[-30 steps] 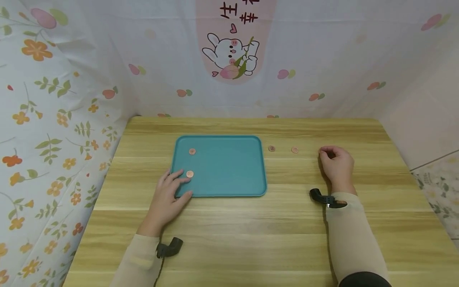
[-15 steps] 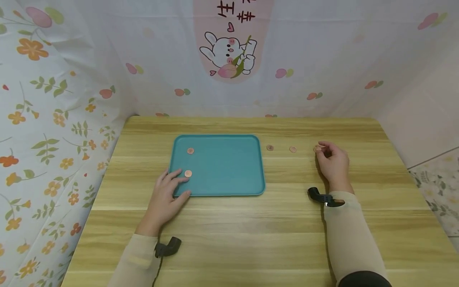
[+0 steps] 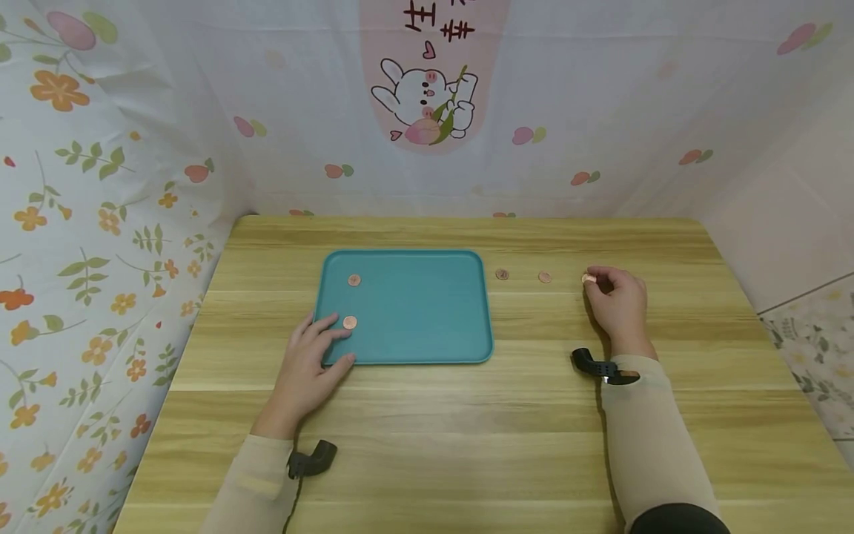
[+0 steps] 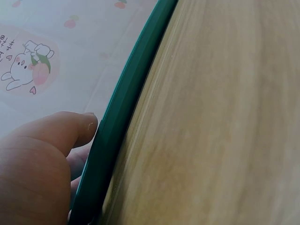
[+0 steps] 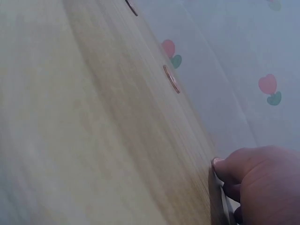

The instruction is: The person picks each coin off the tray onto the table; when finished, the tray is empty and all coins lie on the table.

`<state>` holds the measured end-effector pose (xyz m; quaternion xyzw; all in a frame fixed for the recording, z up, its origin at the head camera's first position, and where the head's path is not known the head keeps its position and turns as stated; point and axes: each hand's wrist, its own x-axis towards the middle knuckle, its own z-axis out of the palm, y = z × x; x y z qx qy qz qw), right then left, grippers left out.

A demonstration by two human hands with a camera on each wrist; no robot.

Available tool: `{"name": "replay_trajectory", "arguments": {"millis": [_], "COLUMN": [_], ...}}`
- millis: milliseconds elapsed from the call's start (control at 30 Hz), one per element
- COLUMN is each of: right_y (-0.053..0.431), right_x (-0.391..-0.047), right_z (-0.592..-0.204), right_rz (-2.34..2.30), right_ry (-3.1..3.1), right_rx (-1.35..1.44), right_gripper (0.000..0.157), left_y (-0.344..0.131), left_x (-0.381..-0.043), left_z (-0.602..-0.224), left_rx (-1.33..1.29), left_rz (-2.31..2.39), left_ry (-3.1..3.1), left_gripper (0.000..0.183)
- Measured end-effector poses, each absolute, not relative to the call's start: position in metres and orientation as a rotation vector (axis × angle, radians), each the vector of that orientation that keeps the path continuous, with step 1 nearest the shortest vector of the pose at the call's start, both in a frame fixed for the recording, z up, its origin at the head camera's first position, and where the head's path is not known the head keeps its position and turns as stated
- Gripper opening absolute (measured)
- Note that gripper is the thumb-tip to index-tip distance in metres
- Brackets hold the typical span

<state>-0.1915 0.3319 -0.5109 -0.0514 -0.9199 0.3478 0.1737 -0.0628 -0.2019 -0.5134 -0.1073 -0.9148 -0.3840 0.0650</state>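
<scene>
A blue-green tray (image 3: 427,308) lies flat on the wooden table, with one copper coin (image 3: 354,279) toward its back left. Another copper coin (image 3: 350,322) sits close to the fingertips of my left hand (image 3: 310,371). That hand rests over the tray's front left corner, fingers spread and fairly straight, thumb at the front rim. Right of the tray, two copper coins lie in a row, a darker one (image 3: 502,274) and a lighter one (image 3: 545,277). Beyond them my right hand (image 3: 619,304) pinches a shiny copper coin (image 3: 588,278) between thumb and fingertips, low over the table.
A wooden-topped table (image 3: 427,445) spreads around the tray. Behind it hangs a white printed cloth (image 3: 280,96), and a flowered cloth (image 3: 100,297) closes off the left side. Each forearm carries a small black wrist camera, such as the left one (image 3: 313,460).
My right hand has shifted slightly, and the coin at its fingertips, barely visible at first, now shows bright and tilted. My left hand stays on the tray corner. The head view has moved slightly.
</scene>
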Motion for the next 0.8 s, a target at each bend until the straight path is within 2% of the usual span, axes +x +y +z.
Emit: {"name": "replay_trajectory", "arguments": {"millis": [333, 567, 800], "right_y": [0.3325, 0.3324, 0.3315], "right_x": [-0.1920, -0.1912, -0.1898], "right_z": [-0.5121, -0.5098, -0.5102], "right_rz": [0.977, 0.981, 1.092], "right_ry": [-2.598, -2.610, -2.573], "right_rx": [-0.115, -0.130, -0.233], "right_gripper": [0.020, 0.021, 0.029], "left_y": [-0.2023, -0.2020, -0.2021], "left_x": [-0.0626, -0.0628, -0.0625], "left_z": [-0.5132, -0.5131, -0.5129], "left_rx": [-0.320, -0.318, -0.318], "left_rz": [-1.164, -1.167, -1.175], "left_ry": [-2.757, -2.757, -2.764], "left_gripper": [0.039, 0.039, 0.039]}}
